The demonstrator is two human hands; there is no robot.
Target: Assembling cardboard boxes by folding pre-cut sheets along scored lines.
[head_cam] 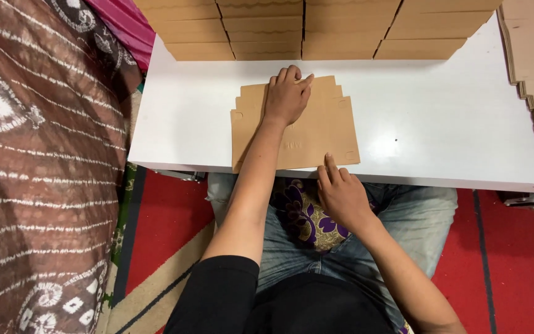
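A low white tabletop [440,124] stands over a red carpet [168,216] with a beige, dark-lined border, while a brown patterned cloth [38,161] fills the left side and evenly lit stacks of tan cardboard [316,28] line the far edge.

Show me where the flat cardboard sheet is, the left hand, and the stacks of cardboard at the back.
flat cardboard sheet [316,133], head view, bare lower middle.
left hand [287,96], head view, back of the hand.
stacks of cardboard [341,31], head view, front edges.
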